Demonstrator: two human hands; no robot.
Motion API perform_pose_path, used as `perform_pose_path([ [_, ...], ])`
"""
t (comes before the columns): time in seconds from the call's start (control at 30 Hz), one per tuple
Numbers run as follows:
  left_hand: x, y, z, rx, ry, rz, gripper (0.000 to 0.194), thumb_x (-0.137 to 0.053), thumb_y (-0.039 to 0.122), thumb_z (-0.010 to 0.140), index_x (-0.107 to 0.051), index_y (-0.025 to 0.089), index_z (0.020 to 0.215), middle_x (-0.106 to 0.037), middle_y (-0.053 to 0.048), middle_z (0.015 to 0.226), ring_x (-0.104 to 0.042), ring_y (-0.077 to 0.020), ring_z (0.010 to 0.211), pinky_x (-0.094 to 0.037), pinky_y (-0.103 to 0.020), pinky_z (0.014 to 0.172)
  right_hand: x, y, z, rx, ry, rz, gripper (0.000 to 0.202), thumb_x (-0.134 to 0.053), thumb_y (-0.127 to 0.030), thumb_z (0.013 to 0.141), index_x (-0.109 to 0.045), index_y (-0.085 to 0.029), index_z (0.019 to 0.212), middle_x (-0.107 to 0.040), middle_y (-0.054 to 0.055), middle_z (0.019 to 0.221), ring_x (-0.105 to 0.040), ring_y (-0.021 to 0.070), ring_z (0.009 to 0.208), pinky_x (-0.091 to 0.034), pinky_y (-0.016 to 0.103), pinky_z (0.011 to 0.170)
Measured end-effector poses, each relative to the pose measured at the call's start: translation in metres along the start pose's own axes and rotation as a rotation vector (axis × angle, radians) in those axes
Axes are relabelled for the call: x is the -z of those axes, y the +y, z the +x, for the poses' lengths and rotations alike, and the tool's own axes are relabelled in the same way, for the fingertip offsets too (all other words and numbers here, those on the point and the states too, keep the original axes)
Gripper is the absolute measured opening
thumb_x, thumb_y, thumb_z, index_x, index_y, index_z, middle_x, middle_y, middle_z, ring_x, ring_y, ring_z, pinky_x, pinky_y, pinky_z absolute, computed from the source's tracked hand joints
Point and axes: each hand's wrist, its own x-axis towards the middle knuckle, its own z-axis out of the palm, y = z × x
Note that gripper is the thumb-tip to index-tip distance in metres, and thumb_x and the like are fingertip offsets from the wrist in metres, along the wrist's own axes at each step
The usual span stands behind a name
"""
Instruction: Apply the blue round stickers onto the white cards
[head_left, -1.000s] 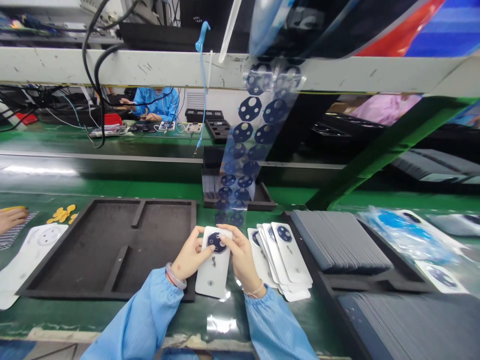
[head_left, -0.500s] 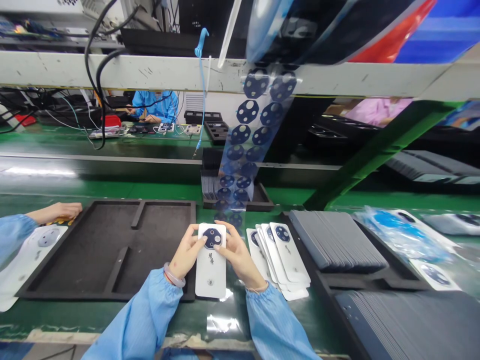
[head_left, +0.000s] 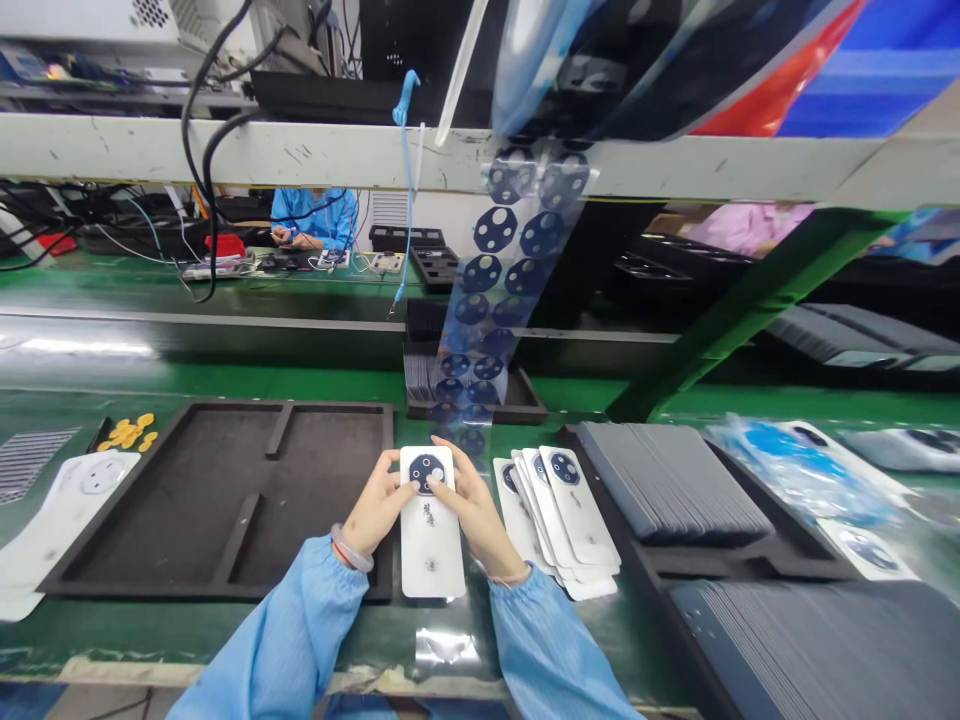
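A white phone back cover (head_left: 433, 545) with a dark round camera patch (head_left: 427, 474) is held upright between both hands, above the green bench. My left hand (head_left: 375, 508) grips its left edge, thumb on the lower left of the patch. From the right side my right hand (head_left: 476, 505) grips it, fingers behind the top edge and thumb at the patch's lower right. The fingers behind the cover are mostly hidden. Right of my right hand lies a fanned stack of similar white covers (head_left: 581, 515) with dark patches.
A black divided tray (head_left: 176, 500) lies at left, beside yellow pieces (head_left: 127, 432) and white covers (head_left: 56, 515). Grey panels (head_left: 667, 480) fill a tray at right. A clear strip of dark round stickers (head_left: 495, 270) hangs from the shelf (head_left: 315, 155). A person (head_left: 315, 215) sits across the bench.
The co-worker's hand and sleeve at far left have left the view, uncovering the yellow pieces. The held cover is slightly further right, and my thumbs still press around its patch.
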Motion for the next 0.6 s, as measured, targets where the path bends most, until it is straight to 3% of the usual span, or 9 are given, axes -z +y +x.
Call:
perform_pose_path([
  [0.13,0.003,-0.004,0.004,-0.022,0.09,0.014,0.051,-0.076,0.054,0.069,-0.042,0.021,0.09,-0.07,0.002,0.065,-0.066,-0.0166,0.054,-0.051,-0.025,0.051,0.0,0.004,0.002,0.003,0.032,-0.068,0.065,-0.064,-0.049,0.087,-0.042,-0.025,0.143,-0.072,0.005,0.105,-0.07,0.0207,0.087,-0.056,0.031,0.074],
  [0.2,0.005,-0.007,0.005,-0.047,0.16,0.008,0.049,-0.074,0.055,0.07,-0.041,0.022,0.084,-0.068,0.003,0.063,-0.063,-0.0148,0.052,-0.048,-0.023,0.049,-0.002,0.01,-0.002,0.039,0.032,-0.167,0.068,-0.056,-0.052,0.091,-0.033,-0.025,0.149,-0.067,0.009,0.121,-0.068,0.0232,0.1,-0.056,0.037,0.085],
  [0.3,0.009,-0.008,0.007,-0.085,0.294,-0.027,0.045,-0.074,0.051,0.071,-0.041,0.021,0.077,-0.062,0.007,0.059,-0.059,-0.0102,0.051,-0.043,-0.018,0.048,-0.011,0.022,-0.017,0.185,0.029,-0.55,0.088,-0.063,-0.048,0.086,-0.014,-0.027,0.156,-0.036,0.011,0.155,-0.046,0.029,0.135,-0.042,0.047,0.11],
  [0.4,0.011,-0.008,0.006,-0.071,0.305,-0.052,0.042,-0.075,0.047,0.071,-0.043,0.02,0.077,-0.061,0.007,0.061,-0.061,-0.0102,0.055,-0.043,-0.017,0.05,-0.023,0.032,-0.036,0.351,0.052,-1.062,0.107,-0.075,-0.031,0.075,-0.006,-0.026,0.157,-0.007,0.01,0.164,-0.018,0.0335,0.149,-0.03,0.051,0.118],
  [0.5,0.011,-0.008,0.007,-0.054,0.202,-0.092,0.041,-0.074,0.048,0.073,-0.046,0.021,0.085,-0.071,0.0,0.08,-0.07,-0.0172,0.073,-0.052,-0.025,0.064,-0.019,0.027,-0.045,0.475,0.116,-1.318,0.095,-0.063,-0.018,0.081,-0.006,-0.026,0.157,-0.004,0.01,0.164,-0.018,0.033,0.149,-0.034,0.05,0.116],
  [0.6,0.014,-0.011,0.01,-0.146,0.258,-0.117,0.041,-0.071,0.052,0.076,-0.049,0.021,0.092,-0.071,-0.01,0.112,-0.068,-0.0242,0.105,-0.052,-0.037,0.091,0.018,0.002,-0.043,0.52,0.31,-1.387,0.084,-0.059,-0.03,0.087,-0.013,-0.023,0.157,-0.005,0.012,0.164,-0.018,0.035,0.148,-0.036,0.051,0.114],
])
